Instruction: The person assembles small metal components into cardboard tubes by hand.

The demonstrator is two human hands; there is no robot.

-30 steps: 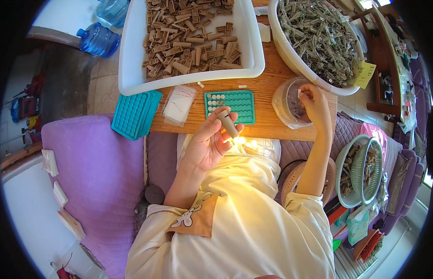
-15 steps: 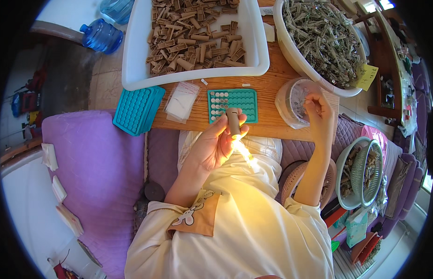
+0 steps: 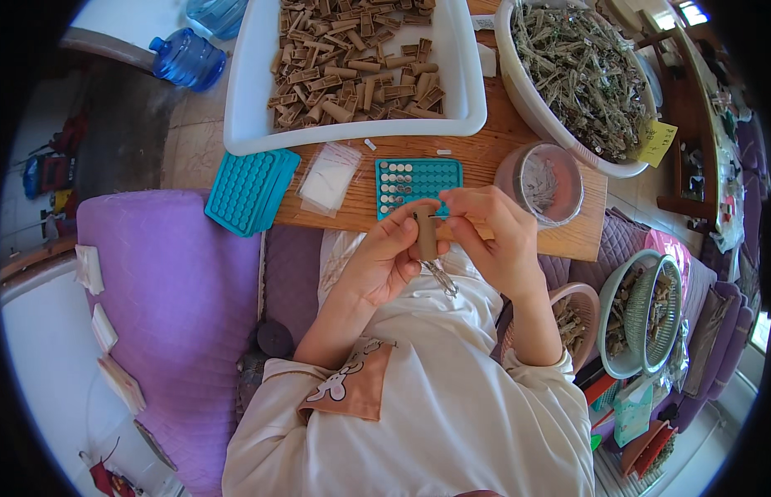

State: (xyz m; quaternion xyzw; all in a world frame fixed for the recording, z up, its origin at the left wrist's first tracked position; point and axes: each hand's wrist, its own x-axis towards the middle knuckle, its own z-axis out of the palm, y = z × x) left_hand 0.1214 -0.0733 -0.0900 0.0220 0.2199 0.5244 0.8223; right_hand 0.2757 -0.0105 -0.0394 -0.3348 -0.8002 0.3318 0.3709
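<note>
In my left hand I hold a brown cylindrical plastic casing between thumb and fingers, above my lap. From its lower end hangs a clear, thin light piece, unlit. My right hand is close beside the casing's upper end, thumb and index finger nearly together. Whatever lies between those fingertips is too small to make out. Just behind both hands lies a teal tray of round pockets, with silvery button cells in its left columns. A round clear tub with small thin pieces stands right of it.
A white bin of brown casings stands at the back of the wooden table. A large white basin holds clear light pieces. Stacked teal trays and plastic bags lie left. Baskets stand to the right.
My right hand has moved left from the clear tub to the casing's upper end. The light piece was glowing yellow and is now dark. My left hand still holds the casing.
</note>
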